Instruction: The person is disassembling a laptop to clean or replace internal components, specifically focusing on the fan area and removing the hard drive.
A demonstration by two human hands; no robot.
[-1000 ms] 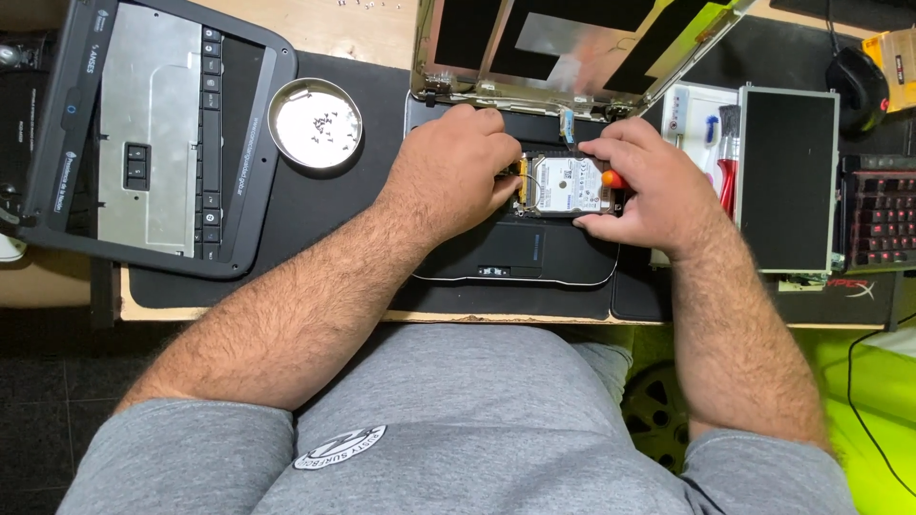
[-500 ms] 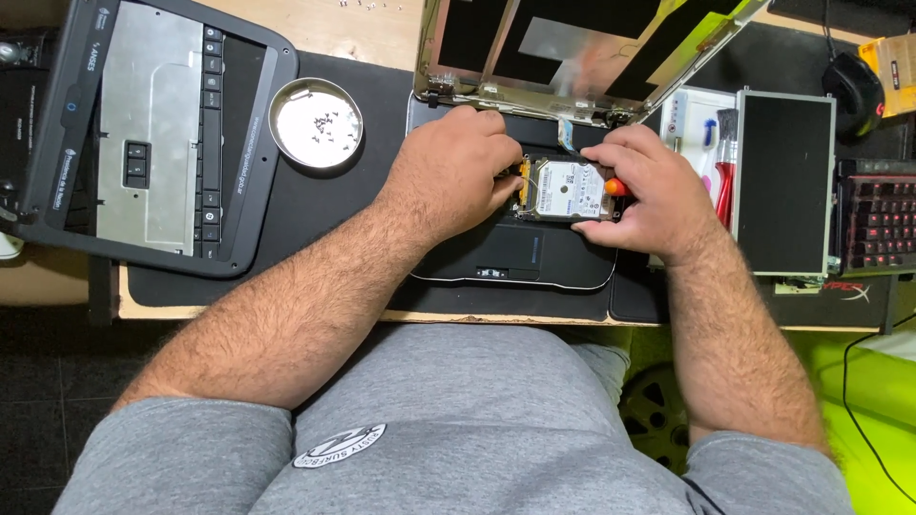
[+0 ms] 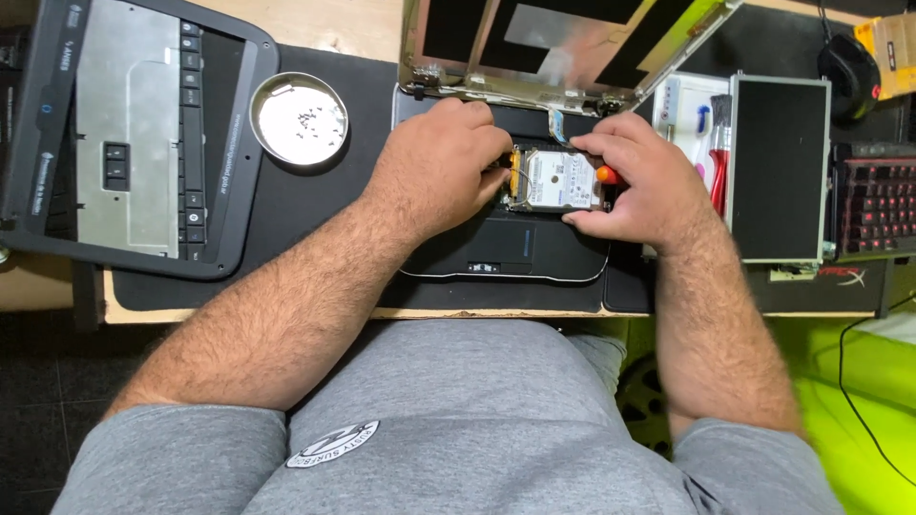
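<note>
Two hands work on a hard drive (image 3: 561,179): left hand (image 3: 434,172) pinches its edge, right hand (image 3: 637,181) grips an orange-handled screwdriver (image 3: 605,175).

Drive label: a white rectangular sticker with small dark print covers the top of the hard drive (image 3: 558,179), which sits between your two hands in the open laptop base.
Screen panel: the laptop's lid (image 3: 563,43) lies opened flat at the top centre, showing its silver back with black rectangular patches.
Yellow package: a yellow box (image 3: 892,52) sits at the top right corner, cut off by the edge.
Floor sticker: a dark logo strip (image 3: 830,275) lies along the counter's right front edge.
</note>
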